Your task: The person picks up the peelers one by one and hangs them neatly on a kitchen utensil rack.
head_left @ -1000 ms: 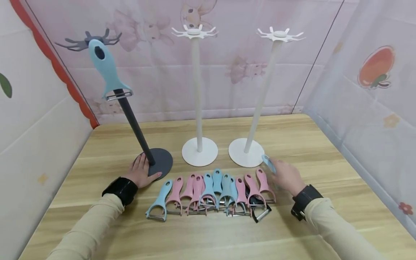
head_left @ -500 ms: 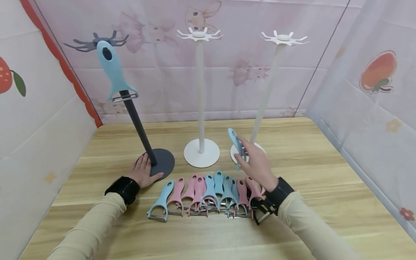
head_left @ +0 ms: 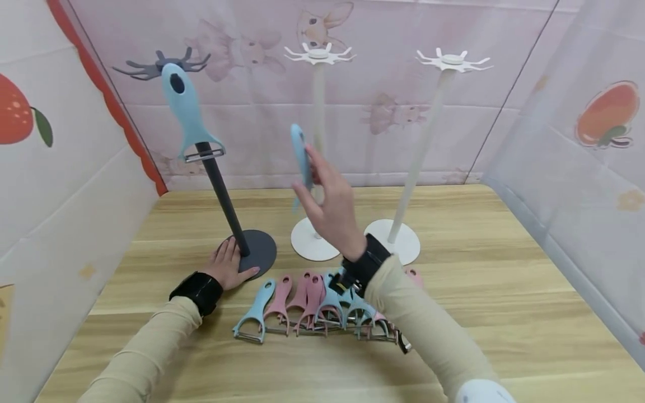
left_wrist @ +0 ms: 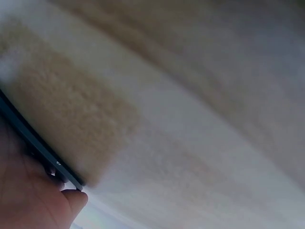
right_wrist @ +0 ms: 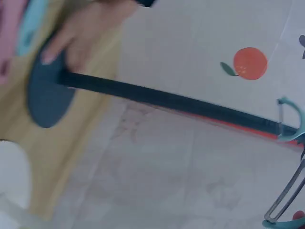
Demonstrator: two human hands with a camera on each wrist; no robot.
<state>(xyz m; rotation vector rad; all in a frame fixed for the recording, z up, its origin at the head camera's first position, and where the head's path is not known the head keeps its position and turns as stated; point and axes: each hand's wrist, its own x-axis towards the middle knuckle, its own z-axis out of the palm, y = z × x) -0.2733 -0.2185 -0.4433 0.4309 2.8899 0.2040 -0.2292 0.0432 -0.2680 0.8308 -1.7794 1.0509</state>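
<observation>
My right hand (head_left: 335, 210) pinches a light blue Y-shaped peeler (head_left: 300, 152) in the air, in front of the middle white stand's pole. In the right wrist view the held peeler's blade end (right_wrist: 286, 193) shows at the lower right edge. My left hand (head_left: 225, 266) rests with fingers spread on the round base of a dark grey stand (head_left: 264, 249). From that stand's hooked top hangs another light blue peeler (head_left: 183, 103). The left wrist view shows part of the left hand (left_wrist: 33, 198) against the dark base edge.
Pink and blue peelers (head_left: 258, 305) lie in an overlapping row at the table's front middle, partly hidden by my right forearm. Something black lies among them. The middle white stand (head_left: 319, 56) and right white stand (head_left: 452, 60) rise behind, their hooks bare. Printed curtains enclose the table (head_left: 484, 291).
My right hand has lifted the blue peeler from right of the row, moving up and left past the right white stand. The left hand stays on the dark base. The head view has shifted slightly.
</observation>
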